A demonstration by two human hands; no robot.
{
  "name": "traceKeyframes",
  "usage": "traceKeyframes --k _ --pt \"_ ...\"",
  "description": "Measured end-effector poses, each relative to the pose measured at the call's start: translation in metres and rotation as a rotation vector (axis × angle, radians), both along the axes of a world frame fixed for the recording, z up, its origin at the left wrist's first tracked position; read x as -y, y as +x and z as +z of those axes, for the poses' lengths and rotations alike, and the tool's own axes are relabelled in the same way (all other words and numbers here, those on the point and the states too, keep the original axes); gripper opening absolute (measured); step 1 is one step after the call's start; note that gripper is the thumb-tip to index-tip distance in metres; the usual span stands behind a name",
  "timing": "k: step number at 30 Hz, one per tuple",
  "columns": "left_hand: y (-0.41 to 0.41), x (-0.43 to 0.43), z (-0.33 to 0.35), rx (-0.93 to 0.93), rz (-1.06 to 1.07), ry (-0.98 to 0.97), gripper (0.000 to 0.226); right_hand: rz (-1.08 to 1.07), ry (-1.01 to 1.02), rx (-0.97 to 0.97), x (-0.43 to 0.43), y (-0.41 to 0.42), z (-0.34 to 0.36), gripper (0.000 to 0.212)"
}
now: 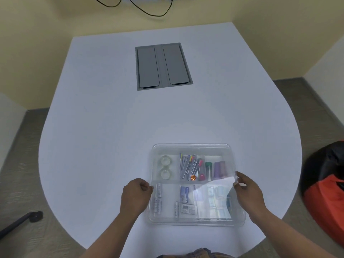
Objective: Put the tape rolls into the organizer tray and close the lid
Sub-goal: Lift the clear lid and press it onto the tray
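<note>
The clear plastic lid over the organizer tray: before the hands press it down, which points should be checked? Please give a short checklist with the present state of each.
1. Both clear tape rolls lie in the far left compartment of the clear plastic organizer tray: ok.
2. No tape roll is left on the white table: ok, none shows.
3. The left hand and right hand hold the clear plastic lid at opposite edges: ok.
4. Lid lined up with the tray rim all around: cannot tell, glare hides the near right part.
5. Pens lie below the rim: cannot tell.
6. Lid fully seated: cannot tell.
</note>
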State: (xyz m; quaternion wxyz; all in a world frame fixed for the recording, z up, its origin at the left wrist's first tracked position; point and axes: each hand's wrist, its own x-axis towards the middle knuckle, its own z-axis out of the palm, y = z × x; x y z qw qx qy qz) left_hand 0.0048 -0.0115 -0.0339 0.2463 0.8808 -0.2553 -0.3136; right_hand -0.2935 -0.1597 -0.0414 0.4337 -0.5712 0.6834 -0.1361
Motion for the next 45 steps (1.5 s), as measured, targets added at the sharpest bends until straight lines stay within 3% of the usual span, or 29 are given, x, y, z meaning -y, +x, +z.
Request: traceKeyframes --k 10,16,19,22,25,27,31,35,45 --pt "0.006 -0.002 -0.009 -0.256 0.001 0.011 0.015 -0.162 0.198 0.174 0.000 -0.005 -0.005 0.033" --pt "0.007 0.005 -0.015 -0.234 -0.019 0.043 0.016 -0.129 0.256 0.124 0.011 -0.001 -0.001 0.035" --pt "0.008 0.009 -0.012 -0.229 -0.053 0.063 0.001 -0.076 0.309 0.093 0.021 0.001 0.005 0.038" --pt "0.010 0.014 -0.007 -0.033 -0.178 0.141 0.051 0.103 0.252 -0.063 0.029 0.003 0.011 0.050" --pt "0.013 0.024 0.004 0.112 -0.354 0.005 0.085 0.389 -0.034 -0.220 0.035 0.011 0.022 0.075" --pt "0.018 0.034 0.008 0.162 -0.580 -0.017 0.105 0.594 -0.129 -0.285 0.041 0.017 0.027 0.098" --pt "0.026 0.053 0.009 0.285 -0.922 0.163 0.140 0.901 -0.141 -0.559 0.053 0.026 0.026 0.136" --pt "0.026 0.060 0.006 0.334 -1.022 0.260 0.145 0.999 -0.098 -0.698 0.059 0.031 0.023 0.147" --pt "0.015 0.064 0.007 0.395 -1.032 0.295 0.143 1.014 -0.076 -0.710 0.058 0.036 0.022 0.156"
